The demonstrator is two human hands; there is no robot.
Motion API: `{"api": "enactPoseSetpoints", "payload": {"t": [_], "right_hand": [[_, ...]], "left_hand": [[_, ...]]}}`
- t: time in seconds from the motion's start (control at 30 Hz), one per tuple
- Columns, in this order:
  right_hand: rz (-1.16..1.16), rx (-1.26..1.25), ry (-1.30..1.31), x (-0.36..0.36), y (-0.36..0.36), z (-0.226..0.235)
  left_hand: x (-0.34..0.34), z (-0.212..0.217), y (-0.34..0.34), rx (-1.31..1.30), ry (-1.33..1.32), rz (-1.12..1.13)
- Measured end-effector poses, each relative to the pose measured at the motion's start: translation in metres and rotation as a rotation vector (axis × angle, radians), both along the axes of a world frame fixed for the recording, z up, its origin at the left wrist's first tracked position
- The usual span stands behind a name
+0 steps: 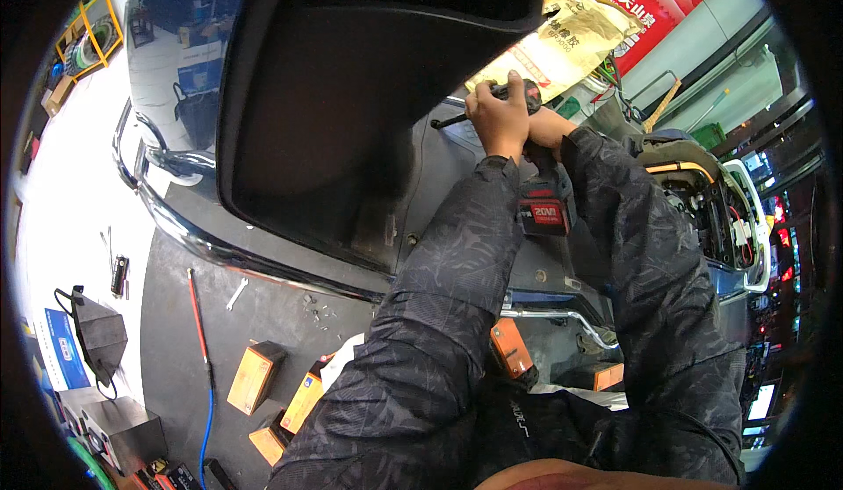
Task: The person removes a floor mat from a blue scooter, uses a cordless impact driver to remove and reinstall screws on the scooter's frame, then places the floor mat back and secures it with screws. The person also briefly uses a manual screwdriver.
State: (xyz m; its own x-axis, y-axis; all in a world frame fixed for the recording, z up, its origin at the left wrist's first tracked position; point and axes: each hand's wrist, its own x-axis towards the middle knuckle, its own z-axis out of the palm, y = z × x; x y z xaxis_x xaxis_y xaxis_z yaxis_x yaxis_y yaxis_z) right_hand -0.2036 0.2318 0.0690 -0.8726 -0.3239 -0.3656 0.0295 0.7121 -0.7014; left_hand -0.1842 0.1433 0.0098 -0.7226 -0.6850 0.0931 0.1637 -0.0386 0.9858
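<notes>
Biggest thing in view is the raised black scooter seat [351, 95] tipped up over the grey scooter body [439, 191], with the chrome rear rail [184, 226] curving round on the left. Both hands are jammed together up at the top of the body panel on a cordless drill [544, 200]: left hand [499, 117] wraps the front end by the bit, right hand [549, 126] sits just behind it, mostly hidden, so can't tell its grip. Smaller stuff: orange boxes [255, 376] on the dark floor mat [176, 314].
</notes>
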Motion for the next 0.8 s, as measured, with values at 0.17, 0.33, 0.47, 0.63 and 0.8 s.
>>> {"api": "enactPoseSetpoints", "payload": {"t": [0.17,0.33,0.47,0.63,0.8], "right_hand": [[0.269,0.4,0.149,-0.047,-0.043,-0.003],[0.451,0.541,0.249,-0.108,-0.065,-0.012],[0.554,0.6,0.214,-0.155,-0.067,-0.026],[0.684,0.535,0.018,-0.202,-0.07,-0.055],[0.649,0.387,-0.167,-0.211,-0.055,-0.059]], "left_hand": [[0.017,0.002,-0.036,0.149,0.134,0.022],[0.015,0.0,-0.035,0.24,0.168,0.077],[-0.036,-0.028,-0.03,0.247,0.193,0.266],[-0.073,-0.052,-0.026,0.326,0.114,0.26],[-0.063,-0.035,-0.026,0.44,0.055,0.234]]}}
